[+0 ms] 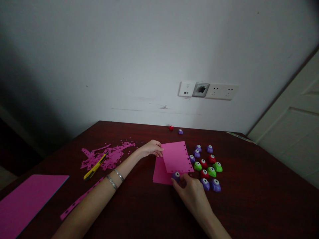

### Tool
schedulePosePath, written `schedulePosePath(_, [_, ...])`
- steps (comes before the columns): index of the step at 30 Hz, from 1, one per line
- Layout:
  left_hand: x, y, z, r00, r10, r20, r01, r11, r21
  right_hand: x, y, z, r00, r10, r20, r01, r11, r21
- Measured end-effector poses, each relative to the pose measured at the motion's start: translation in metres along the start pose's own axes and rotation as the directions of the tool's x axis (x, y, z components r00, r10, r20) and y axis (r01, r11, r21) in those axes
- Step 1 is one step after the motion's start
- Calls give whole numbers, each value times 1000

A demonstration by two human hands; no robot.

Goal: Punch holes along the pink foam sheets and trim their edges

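My left hand (152, 148) pinches the left edge of a pink paper sheet (175, 157), with small holes punched along its right and lower edges. Beneath it lies a second pink sheet (159, 176), partly covered. In my right hand (190, 189) is a purple craft punch (175, 176), gripped between thumb and fingers at the sheet's lower edge. Whether the paper sits inside the punch's slot I cannot tell. Just right of the paper stand several more small punches: purple (215, 185), green (211, 171) and red (204, 174).
On the left, a yellow utility knife (96, 166) rests by a heap of punched pink scraps (113, 157). A long punched strip (79, 201) and a large pink sheet (30, 199) lie nearer. By the wall are a red punch (171, 127) and a purple one (180, 131).
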State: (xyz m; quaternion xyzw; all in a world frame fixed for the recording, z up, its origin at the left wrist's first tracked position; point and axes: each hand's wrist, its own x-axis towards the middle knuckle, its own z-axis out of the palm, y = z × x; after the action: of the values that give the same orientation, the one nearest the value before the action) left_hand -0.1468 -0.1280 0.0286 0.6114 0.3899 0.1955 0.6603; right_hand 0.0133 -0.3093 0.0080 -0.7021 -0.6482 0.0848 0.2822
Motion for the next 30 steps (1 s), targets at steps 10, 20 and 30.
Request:
schedulePosePath(10, [-3, 2, 2, 1000, -4, -2, 4, 1000, -16, 0, -3, -3, 1000, 7, 5, -6, 1000, -11])
schedulePosePath(20, [2, -3, 1, 1000, -11, 1, 11, 1000, -21, -1, 0, -1, 999, -26, -19, 25, 999, -34])
schedulePosePath(30, [-1, -1, 1, 1000, -8, 0, 8, 1000, -20, -1, -3, -2, 1000, -16, -6, 16, 998, -54])
